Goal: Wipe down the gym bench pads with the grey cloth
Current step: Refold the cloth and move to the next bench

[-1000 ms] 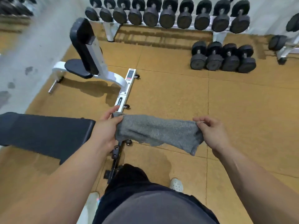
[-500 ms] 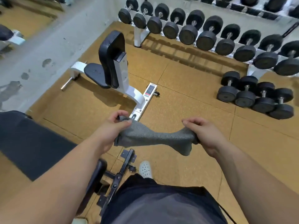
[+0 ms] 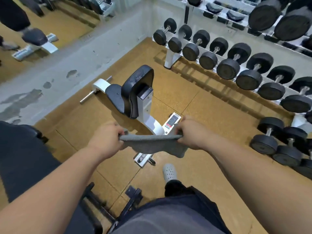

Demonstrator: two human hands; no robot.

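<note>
i can't read any text from here. the white frame (image 3: 148, 119) of the seat bench carries a sticker (image 3: 172, 121) with dark lines and red patches, too small to make out. a second plate (image 3: 141, 157) lower on the frame shows a blurred mark only.

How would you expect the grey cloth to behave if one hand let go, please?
The cloth looks floppy: it sags between the left hand and right hand, so the freed end would likely drop. It seems light, held by fingertip pinches. Its knit-like texture probably grips rather than slips.
</note>
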